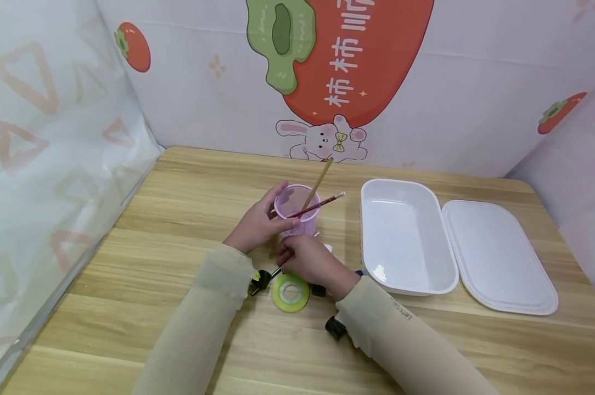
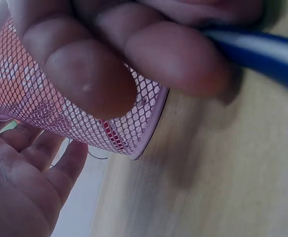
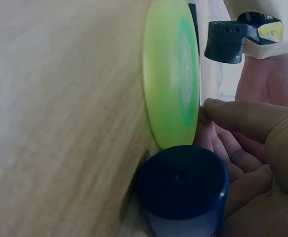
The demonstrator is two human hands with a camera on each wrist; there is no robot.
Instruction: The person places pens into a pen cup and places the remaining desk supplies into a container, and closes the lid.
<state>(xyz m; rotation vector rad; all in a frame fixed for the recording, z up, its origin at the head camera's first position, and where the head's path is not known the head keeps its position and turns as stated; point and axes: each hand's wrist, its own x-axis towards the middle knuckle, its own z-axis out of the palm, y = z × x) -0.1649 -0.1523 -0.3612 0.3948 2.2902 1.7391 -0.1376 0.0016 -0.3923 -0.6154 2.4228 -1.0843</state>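
My left hand holds a pink mesh pen cup, thumb across its front and fingers around the far side. A red pencil with a pale eraser and a plain brown stick lean out of the cup. Low in front of the cup, my right hand pinches a slim pen; its glossy blue barrel shows in the left wrist view. A yellow-green roll of tape lies just below the right hand. Beside it, a dark-capped bottle lies partly hidden under that hand.
To the right of the hands stands a deep white tub with nothing in it. Its flat white lid lies against its right side. A printed cloth hangs behind the wooden table and along both sides.
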